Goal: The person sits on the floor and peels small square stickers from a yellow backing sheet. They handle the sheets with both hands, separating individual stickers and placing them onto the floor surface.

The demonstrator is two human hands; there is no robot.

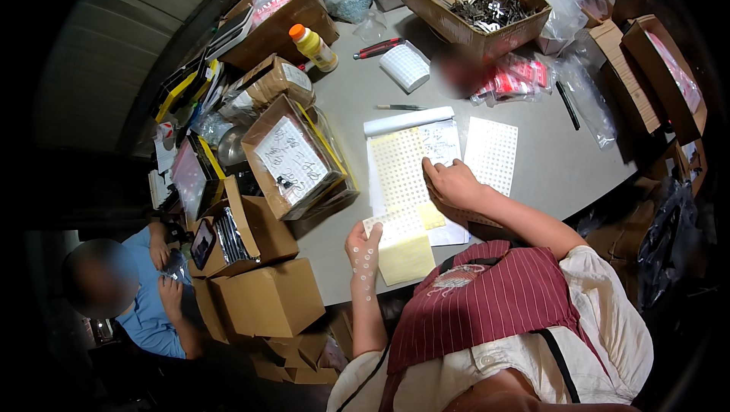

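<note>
A sheet of small round stickers [395, 225] with a yellow backing is pinched along its left edge in my left hand [363, 243]. Several loose round stickers [366, 268] are stuck on my left wrist and forearm. Beneath lies a white pad [444, 146] with handwriting, topped by a larger pale yellow sticker sheet [398, 172]. My right hand [453, 184] rests on the pad at that sheet's right edge, index finger stretched out and the others partly bent. Whether a sticker sits under its fingertip is too small to tell. Another white dotted sheet [492, 155] lies to the right.
Behind the pad lie a pen [401, 107], a curled white sticker sheet [404, 67] and a red utility knife [379, 49]. An orange-capped yellow bottle [313, 49] stands nearby. Cardboard boxes [471, 39] and plastic bags crowd the edges. A person in blue [156, 290] works at the left.
</note>
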